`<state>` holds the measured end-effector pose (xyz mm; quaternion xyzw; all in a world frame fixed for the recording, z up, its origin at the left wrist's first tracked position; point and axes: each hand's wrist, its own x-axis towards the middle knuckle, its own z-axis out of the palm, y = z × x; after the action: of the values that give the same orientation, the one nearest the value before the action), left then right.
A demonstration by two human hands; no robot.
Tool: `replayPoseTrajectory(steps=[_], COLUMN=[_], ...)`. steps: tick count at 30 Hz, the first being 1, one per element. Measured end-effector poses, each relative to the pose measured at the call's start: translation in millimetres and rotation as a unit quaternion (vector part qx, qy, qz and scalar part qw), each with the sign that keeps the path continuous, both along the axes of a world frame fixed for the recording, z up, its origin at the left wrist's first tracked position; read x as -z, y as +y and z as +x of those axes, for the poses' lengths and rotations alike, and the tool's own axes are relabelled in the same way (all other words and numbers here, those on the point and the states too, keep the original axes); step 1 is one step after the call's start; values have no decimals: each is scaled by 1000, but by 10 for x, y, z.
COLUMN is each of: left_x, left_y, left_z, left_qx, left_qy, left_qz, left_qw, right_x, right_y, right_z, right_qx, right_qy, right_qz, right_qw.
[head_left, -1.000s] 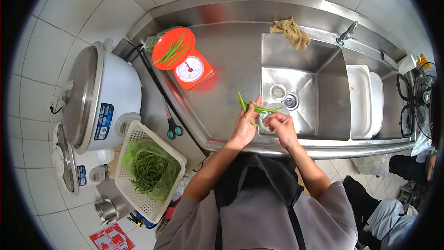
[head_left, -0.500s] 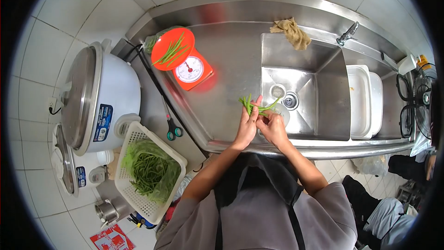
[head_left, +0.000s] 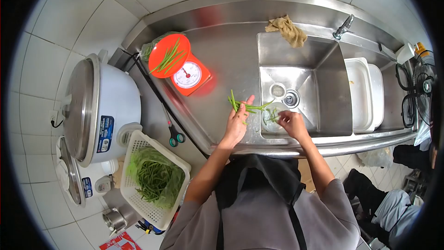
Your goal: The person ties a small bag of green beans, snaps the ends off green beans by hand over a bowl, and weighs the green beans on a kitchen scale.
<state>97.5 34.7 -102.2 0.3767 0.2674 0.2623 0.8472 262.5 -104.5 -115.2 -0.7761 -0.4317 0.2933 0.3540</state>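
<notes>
My left hand is closed around a small bunch of green beans, which stick out past the fingers over the steel counter by the sink's left edge. My right hand is over the near part of the sink, fingers drawn together; whatever they pinch is too small to make out. Just left of those fingertips, a clear bowl in the sink has green scraps in it. More green beans lie on the orange pan of a kitchen scale.
A white basket with bagged green beans stands left, near scissors and a large rice cooker. A cloth hangs over the sink's back edge, beside the tap. White trays lie right.
My right hand has parted from the bean bunch and moved right, over the bowl. My left hand has shifted slightly left, still holding the beans. The whole view has turned a little.
</notes>
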Motion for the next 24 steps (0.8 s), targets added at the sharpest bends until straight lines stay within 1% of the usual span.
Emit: replayPoseTrajectory(steps=[1, 3, 4, 7, 8, 11, 14, 17, 18, 19, 20, 21, 22, 23, 24], left_x=[-40, -53, -58, -74, -67, -42, -51, -77, -112, -133, -130, -113, -90, -50, -33], left_y=[9, 64, 79, 106, 112, 127, 139, 155, 153, 153, 141, 110, 72, 25, -26], left_z=[-10, -43, -55, -51, -48, -61, -66, -55, -53, -54, -52, -40, -18, 8, 41], left_qx=[9, 58, 82, 105, 110, 118, 115, 104, 97, 91, 90, 88, 88, 95, 102], left_qy=[-5, -19, -26, -28, -29, -32, -37, -39, -36, -34, -49, -63, -78, -104, -130], left_qz=[-16, -34, -43, -38, -38, -43, -61, -88, -98, -109, -133, -157, -182, -196, -209], left_qw=[1000, 998, 995, 993, 993, 992, 991, 990, 990, 989, 986, 982, 976, 970, 964], right_x=[-37, -137, -252, -405, -415, -489, -523, -599, -604, -584, -533, -481, -432, -404, -416], right_y=[17, 71, 99, 87, 77, 70, 74, 97, 103, 105, 104, 114, 154, 159, 178], right_z=[18, 43, 55, 127, 138, 146, 98, 26, 12, -11, -43, -76, -122, -166, -238], right_qx=[40, 117, 107, 45, 31, -40, -120, -137, -118, -65, -10, 44, 55, 64, 73], right_qy=[86, 254, 281, 294, 264, 119, -53, -19, -1, 102, 205, 304, 408, 507, 599], right_qz=[36, 108, 143, 110, 92, 71, 152, 167, 153, 141, 125, 107, 160, 174, 186], right_qw=[995, 954, 943, 948, 960, 990, 980, 976, 981, 983, 971, 946, 897, 842, 776])
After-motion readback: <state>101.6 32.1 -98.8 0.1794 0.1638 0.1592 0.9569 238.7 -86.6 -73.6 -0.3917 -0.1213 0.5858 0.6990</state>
